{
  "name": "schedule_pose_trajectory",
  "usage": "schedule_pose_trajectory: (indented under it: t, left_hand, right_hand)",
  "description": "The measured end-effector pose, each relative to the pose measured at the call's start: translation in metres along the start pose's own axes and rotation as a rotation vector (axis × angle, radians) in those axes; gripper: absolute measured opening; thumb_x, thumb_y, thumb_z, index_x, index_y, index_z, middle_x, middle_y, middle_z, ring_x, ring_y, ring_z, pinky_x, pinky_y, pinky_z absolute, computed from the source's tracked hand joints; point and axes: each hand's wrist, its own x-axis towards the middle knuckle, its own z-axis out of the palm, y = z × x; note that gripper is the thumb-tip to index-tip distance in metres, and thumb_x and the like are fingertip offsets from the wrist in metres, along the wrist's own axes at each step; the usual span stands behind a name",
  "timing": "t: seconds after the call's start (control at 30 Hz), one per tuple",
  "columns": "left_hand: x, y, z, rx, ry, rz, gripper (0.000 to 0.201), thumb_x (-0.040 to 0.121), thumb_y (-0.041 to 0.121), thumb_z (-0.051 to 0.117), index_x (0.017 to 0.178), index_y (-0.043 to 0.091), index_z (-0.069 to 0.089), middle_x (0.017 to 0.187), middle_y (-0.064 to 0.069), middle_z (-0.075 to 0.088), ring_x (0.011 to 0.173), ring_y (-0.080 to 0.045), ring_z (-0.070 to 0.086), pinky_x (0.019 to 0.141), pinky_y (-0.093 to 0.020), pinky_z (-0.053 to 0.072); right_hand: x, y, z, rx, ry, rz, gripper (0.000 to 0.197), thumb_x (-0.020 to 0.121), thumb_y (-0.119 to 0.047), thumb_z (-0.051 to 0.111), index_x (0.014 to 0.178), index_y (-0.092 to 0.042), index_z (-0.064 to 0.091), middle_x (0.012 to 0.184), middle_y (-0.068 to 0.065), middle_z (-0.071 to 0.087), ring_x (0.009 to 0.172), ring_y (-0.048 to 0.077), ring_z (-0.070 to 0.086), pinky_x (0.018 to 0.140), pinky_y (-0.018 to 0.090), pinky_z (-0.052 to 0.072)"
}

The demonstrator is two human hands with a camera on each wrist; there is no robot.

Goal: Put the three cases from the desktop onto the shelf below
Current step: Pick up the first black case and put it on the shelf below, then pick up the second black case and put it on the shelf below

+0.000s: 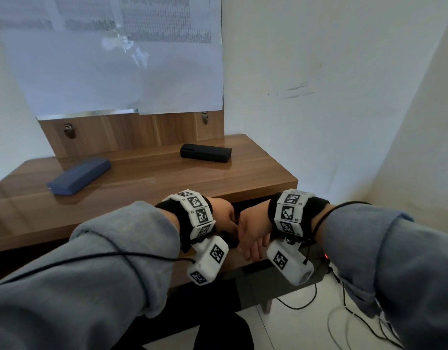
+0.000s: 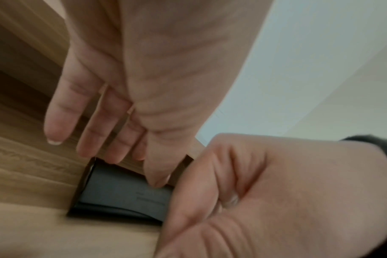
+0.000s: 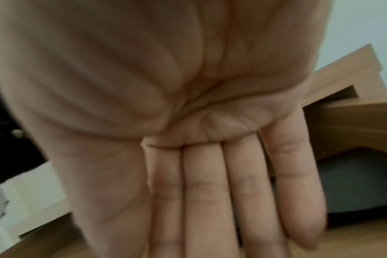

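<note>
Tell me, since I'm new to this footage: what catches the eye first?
Two hands meet below the wooden desktop's front edge: the left hand grips a dark grey case on the shelf, the right hand open beside it. A flat navy-blue case and a black box-shaped case lie on the desktop.

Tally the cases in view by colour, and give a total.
Blue case on the desktop: 1
Black case on the desktop: 1
Dark case on the shelf below, at the hands: 1
Total: 3
</note>
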Motion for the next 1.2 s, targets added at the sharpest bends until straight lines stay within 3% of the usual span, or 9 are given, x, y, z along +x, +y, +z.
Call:
schedule_pose_trajectory:
  t: [0.27, 0.37, 0.43, 0.5, 0.6, 0.7, 0.87, 1.0, 1.2]
  left_hand:
    - [-0.034, 0.005, 0.002, 0.008, 0.049, -0.029, 0.050, 0.092, 0.045, 0.053, 0.119, 0.005, 0.064, 0.099, -0.003, 0.059, 0.085, -0.018, 0.054, 0.075, -0.030, 0.045]
    - [-0.039, 0.005, 0.002, 0.023, 0.054, -0.036, 0.036, 0.092, 0.045, 0.052, 0.103, 0.011, 0.060, 0.097, -0.003, 0.056, 0.080, -0.018, 0.053, 0.071, -0.030, 0.044]
    - [-0.042, 0.004, 0.001, 0.022, 0.054, -0.035, 0.032, 0.092, 0.045, 0.052, 0.101, 0.014, 0.057, 0.099, -0.004, 0.057, 0.080, -0.017, 0.053, 0.071, -0.030, 0.045]
    - [-0.043, 0.002, -0.001, -0.015, 0.064, -0.035, 0.043, 0.093, 0.042, 0.053, 0.112, 0.004, 0.062, 0.107, -0.007, 0.064, 0.078, -0.017, 0.056, 0.072, -0.029, 0.048]
    - [-0.043, -0.006, -0.009, -0.115, 0.100, -0.038, 0.042, 0.094, 0.034, 0.054, 0.124, 0.005, 0.062, 0.114, -0.013, 0.071, 0.083, -0.019, 0.065, 0.075, -0.030, 0.054]
    - [-0.038, -0.022, -0.022, -0.215, 0.191, -0.083, 0.035, 0.094, 0.031, 0.055, 0.120, 0.009, 0.064, 0.104, -0.009, 0.074, 0.088, -0.021, 0.073, 0.077, -0.031, 0.056]
    - [-0.021, -0.055, -0.045, -0.256, 0.500, -0.131, 0.029, 0.091, 0.030, 0.058, 0.110, 0.013, 0.071, 0.113, -0.004, 0.071, 0.106, -0.019, 0.064, 0.090, -0.030, 0.050]
    - [-0.002, -0.081, -0.058, -0.352, 0.575, -0.170, 0.028, 0.092, 0.026, 0.057, 0.111, 0.011, 0.070, 0.118, -0.004, 0.068, 0.111, -0.019, 0.061, 0.090, -0.028, 0.045]
    - [0.031, -0.118, -0.065, -0.507, 0.597, -0.249, 0.038, 0.089, 0.028, 0.061, 0.123, 0.012, 0.059, 0.124, -0.005, 0.062, 0.117, -0.021, 0.057, 0.096, -0.030, 0.043]
  right_hand:
    - [-0.016, -0.008, 0.015, -0.032, 0.065, 0.032, 0.026, 0.094, -0.026, 0.058, 0.074, -0.017, 0.072, 0.078, 0.002, 0.070, 0.081, 0.018, 0.065, 0.090, 0.032, 0.052]
    - [-0.019, -0.010, 0.021, -0.070, 0.026, 0.044, 0.027, 0.095, -0.025, 0.056, 0.075, -0.016, 0.071, 0.078, 0.003, 0.069, 0.084, 0.019, 0.065, 0.093, 0.033, 0.051]
    - [-0.020, -0.013, 0.023, -0.097, -0.041, 0.053, 0.027, 0.096, -0.025, 0.055, 0.076, -0.016, 0.071, 0.076, 0.002, 0.069, 0.081, 0.019, 0.064, 0.090, 0.031, 0.051]
    - [-0.024, -0.016, 0.017, -0.116, -0.067, 0.053, 0.025, 0.093, -0.028, 0.058, 0.076, -0.017, 0.073, 0.069, -0.001, 0.071, 0.079, 0.018, 0.064, 0.084, 0.029, 0.051]
    - [-0.027, -0.020, -0.005, -0.037, 0.077, -0.037, 0.017, 0.091, -0.031, 0.062, 0.083, -0.020, 0.071, 0.072, -0.002, 0.073, 0.078, 0.015, 0.067, 0.081, 0.028, 0.050]
    - [-0.016, -0.021, -0.036, 0.077, 0.396, -0.133, 0.008, 0.092, -0.023, 0.062, 0.092, -0.017, 0.067, 0.086, 0.004, 0.073, 0.076, 0.013, 0.067, 0.085, 0.030, 0.052]
    - [0.024, -0.015, -0.085, 0.053, 0.825, -0.101, 0.040, 0.082, -0.027, 0.074, 0.118, -0.015, 0.063, 0.107, 0.001, 0.064, 0.102, 0.019, 0.062, 0.092, 0.032, 0.050]
    - [0.059, -0.007, -0.117, 0.235, 0.877, -0.049, 0.071, 0.076, -0.029, 0.079, 0.137, -0.018, 0.044, 0.136, 0.005, 0.052, 0.120, 0.024, 0.055, 0.097, 0.036, 0.047]
    - [0.104, -0.002, -0.161, 0.171, 0.845, 0.074, 0.095, 0.069, -0.045, 0.079, 0.146, -0.017, 0.030, 0.146, 0.010, 0.042, 0.128, 0.030, 0.049, 0.106, 0.046, 0.044]
